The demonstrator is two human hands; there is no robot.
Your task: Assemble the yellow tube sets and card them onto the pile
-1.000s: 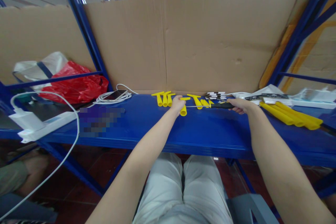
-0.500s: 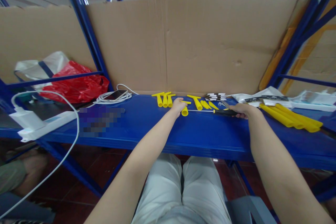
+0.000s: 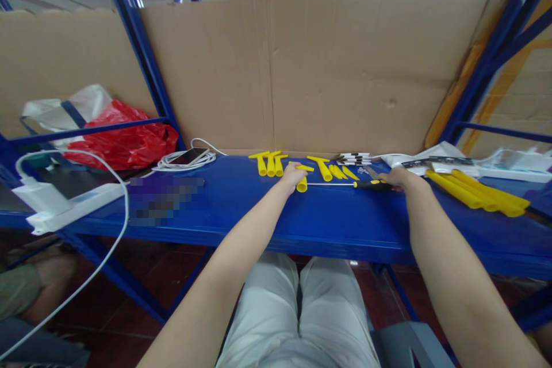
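Observation:
My left hand (image 3: 294, 176) is closed around a yellow T-shaped plastic piece (image 3: 302, 185), its round tube end facing me. In my right hand (image 3: 397, 177) is the handle end of a long screwdriver (image 3: 370, 184) with a black and yellow grip. The screwdriver lies level, its thin shaft pointing left at the tube; whether the tip touches it I cannot tell. Just beyond are another yellow T-shaped piece (image 3: 321, 168) and several flat yellow pieces (image 3: 338, 172). Some small metal parts (image 3: 363, 171) lie near my right fingers.
Several yellow T-shaped pieces (image 3: 270, 164) stand left of my left hand. Yellow tubes (image 3: 478, 192) lie at the right, beside plastic packaging (image 3: 431, 156). Black-and-white strips (image 3: 353, 158) lie at the back against the cardboard panel (image 3: 345, 69). A power strip (image 3: 81, 207) and coiled cable (image 3: 185, 161) are left.
The screwdriver has shifted slightly right and its handle sits a little lower. My right hand has moved slightly up at the handle's end. My left hand stays nearly still with the yellow piece.

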